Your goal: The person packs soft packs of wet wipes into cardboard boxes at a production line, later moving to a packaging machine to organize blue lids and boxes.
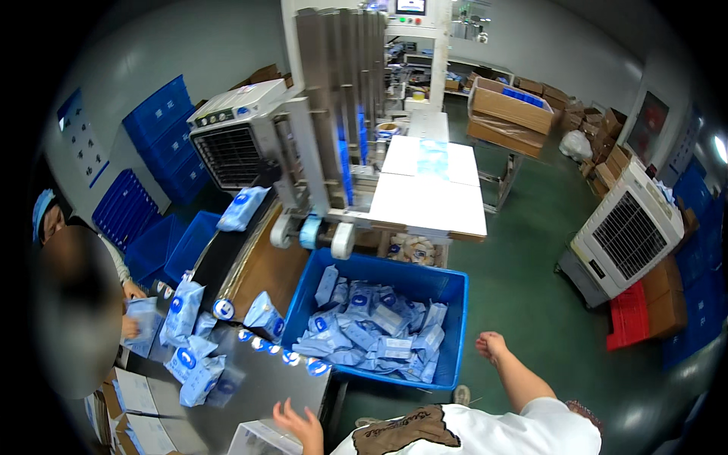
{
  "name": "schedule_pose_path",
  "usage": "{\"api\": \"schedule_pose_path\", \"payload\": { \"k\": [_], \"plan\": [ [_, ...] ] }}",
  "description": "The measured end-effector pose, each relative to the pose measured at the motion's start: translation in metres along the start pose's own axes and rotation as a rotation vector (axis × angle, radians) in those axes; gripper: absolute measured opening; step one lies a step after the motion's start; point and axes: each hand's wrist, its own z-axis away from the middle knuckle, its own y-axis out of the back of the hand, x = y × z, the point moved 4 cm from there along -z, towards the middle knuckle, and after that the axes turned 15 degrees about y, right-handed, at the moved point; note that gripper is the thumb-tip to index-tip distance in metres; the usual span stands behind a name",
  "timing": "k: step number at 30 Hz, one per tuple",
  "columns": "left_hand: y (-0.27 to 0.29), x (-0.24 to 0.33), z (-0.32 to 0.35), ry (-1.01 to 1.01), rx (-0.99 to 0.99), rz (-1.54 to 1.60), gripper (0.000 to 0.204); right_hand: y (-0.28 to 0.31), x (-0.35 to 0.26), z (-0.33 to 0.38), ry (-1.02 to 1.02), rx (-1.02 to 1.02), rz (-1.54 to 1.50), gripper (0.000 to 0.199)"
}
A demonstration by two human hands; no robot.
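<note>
The left hand (301, 423) is held low over a steel table (262, 383), fingers spread apart and clamped on nothing, just beside a clear plastic box (262, 440). The right hand (491, 345) is raised beside the rim of a blue crate (455, 322), fingers loosely curled and empty. Pale blue packets (379, 326) are heaped inside that crate. More packets (193, 356) are scattered on the table, where a co-worker's hand (133, 327) is seen at the left. 1 packet (243, 208) lies on the conveyor (220, 254).
</note>
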Motion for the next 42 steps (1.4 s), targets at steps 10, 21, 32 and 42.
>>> {"api": "schedule_pose_path", "payload": {
  "k": [10,21,32,42],
  "plan": [
    [-0.180,0.422,0.013,-0.658,-0.056,0.271,0.037,0.283,0.018,-0.122,0.275,-0.014,0.065,0.030],
    [-0.323,0.695,0.028,-0.817,-0.381,0.079,0.049,0.399,-0.042,-0.234,0.130,0.259,-0.135,0.023],
    [-0.479,0.921,-0.103,-0.769,-0.705,0.260,0.044,0.271,-0.433,-0.493,0.629,-0.436,0.006,0.035],
    [-0.792,1.194,-0.188,-0.491,-1.089,0.515,0.057,0.365,-0.560,-0.689,0.558,-0.164,0.002,0.032]
  ]
}}
